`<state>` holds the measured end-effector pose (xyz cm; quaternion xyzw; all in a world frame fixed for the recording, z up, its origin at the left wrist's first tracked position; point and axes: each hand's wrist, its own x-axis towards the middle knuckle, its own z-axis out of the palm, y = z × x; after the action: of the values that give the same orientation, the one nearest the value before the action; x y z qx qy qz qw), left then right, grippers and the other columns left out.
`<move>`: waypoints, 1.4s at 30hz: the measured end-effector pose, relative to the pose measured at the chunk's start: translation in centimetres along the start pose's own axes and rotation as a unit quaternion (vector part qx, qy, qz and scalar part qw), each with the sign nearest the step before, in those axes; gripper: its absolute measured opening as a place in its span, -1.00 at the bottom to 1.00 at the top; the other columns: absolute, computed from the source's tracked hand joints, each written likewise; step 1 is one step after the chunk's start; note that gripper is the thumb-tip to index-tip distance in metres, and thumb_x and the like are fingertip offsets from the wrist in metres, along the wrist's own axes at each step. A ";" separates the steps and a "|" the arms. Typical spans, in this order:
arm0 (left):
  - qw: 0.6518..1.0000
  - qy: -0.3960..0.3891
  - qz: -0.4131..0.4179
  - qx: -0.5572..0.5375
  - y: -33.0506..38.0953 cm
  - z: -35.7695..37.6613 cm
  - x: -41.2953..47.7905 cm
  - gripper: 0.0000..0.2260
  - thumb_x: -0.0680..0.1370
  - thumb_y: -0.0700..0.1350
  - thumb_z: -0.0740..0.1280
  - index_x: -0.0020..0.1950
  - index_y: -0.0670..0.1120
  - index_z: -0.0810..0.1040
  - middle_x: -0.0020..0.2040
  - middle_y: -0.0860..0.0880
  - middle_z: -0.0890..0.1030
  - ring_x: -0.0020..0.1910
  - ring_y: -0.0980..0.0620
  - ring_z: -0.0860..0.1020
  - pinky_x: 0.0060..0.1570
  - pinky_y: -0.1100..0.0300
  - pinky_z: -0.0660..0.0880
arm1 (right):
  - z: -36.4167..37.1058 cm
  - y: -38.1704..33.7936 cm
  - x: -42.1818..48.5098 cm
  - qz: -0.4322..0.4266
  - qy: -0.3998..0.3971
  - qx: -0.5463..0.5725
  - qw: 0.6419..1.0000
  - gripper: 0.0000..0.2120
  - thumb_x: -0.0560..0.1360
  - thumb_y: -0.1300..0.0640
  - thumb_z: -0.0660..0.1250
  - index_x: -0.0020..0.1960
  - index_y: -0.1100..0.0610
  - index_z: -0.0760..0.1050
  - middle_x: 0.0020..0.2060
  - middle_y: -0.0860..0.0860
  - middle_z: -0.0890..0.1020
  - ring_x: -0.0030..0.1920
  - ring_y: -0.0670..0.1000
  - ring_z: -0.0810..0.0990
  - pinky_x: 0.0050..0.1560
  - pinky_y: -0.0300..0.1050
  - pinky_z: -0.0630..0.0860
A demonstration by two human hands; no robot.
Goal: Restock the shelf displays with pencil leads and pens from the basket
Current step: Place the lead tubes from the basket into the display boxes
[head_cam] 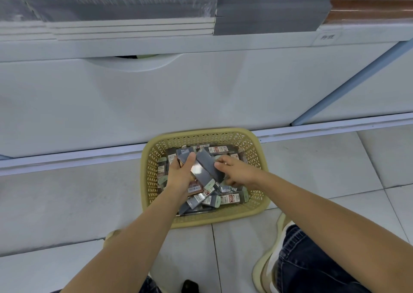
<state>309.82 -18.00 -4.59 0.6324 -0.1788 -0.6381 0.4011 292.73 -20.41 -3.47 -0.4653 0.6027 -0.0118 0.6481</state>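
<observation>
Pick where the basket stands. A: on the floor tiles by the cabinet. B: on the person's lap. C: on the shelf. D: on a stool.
A: the basket rests on the floor tiles before the cabinet, with the left hand and right hand gripping grey packs in it.

A beige lattice basket stands at lower centre of the frame, heaped with small flat packs in grey, red-brown and pale green at all angles, while above them the left hand grips tilted grey packs and the right hand pinches a dark grey pack.
</observation>
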 end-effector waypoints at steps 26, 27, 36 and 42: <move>0.997 0.082 -0.004 0.016 6.1 -0.3 -2.2 -0.83 0.38 -0.26 0.55 -0.23 -0.15 0.57 -0.35 -0.13 0.64 -0.43 -0.05 0.60 -0.39 0.00 0.62 | -3.5 -4.0 -4.5 -0.198 -0.046 0.036 0.978 -0.42 0.53 0.12 0.39 0.47 -0.11 0.26 0.24 0.01 0.52 0.09 -0.02 0.61 0.06 -0.14 0.57; 0.996 0.089 0.001 0.014 6.4 -0.2 -2.6 -0.82 0.38 -0.26 0.55 -0.26 -0.16 0.55 -0.38 -0.12 0.61 -0.51 -0.01 0.56 -0.47 0.08 0.59 | -3.6 -4.3 -4.9 -0.218 -0.051 0.044 0.974 -0.40 0.49 0.18 0.43 0.45 -0.08 0.31 0.28 0.00 0.51 0.14 -0.01 0.60 0.11 -0.13 0.56; 0.982 -0.100 -0.158 0.027 9.5 -0.4 -5.7 -0.73 0.55 -0.08 0.38 -0.29 -0.20 0.56 -0.48 -0.08 0.54 -0.61 0.05 0.48 -0.58 0.27 0.47 | -4.0 -8.2 -9.6 -0.356 0.062 0.016 0.932 -0.84 0.51 0.34 0.37 0.08 0.31 0.57 -0.32 0.03 0.66 -0.41 -0.06 0.58 -0.36 -0.25 0.51; 0.978 -0.151 -0.110 0.089 11.4 -0.1 -8.3 -0.60 0.42 0.14 0.46 -0.08 -0.21 0.63 -0.24 -0.18 0.65 -0.42 -0.07 0.58 -0.45 0.16 0.56 | -5.0 -11.3 -12.2 -0.346 0.124 -0.052 0.928 -0.86 0.52 0.23 0.39 0.00 0.31 0.58 -0.39 0.17 0.56 -0.56 -0.06 0.44 -0.56 -0.28 0.30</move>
<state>312.20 -18.89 9.27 0.5776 -0.2231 -0.7480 0.2388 291.61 -22.72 13.73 -0.6730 0.4791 -0.2616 0.4990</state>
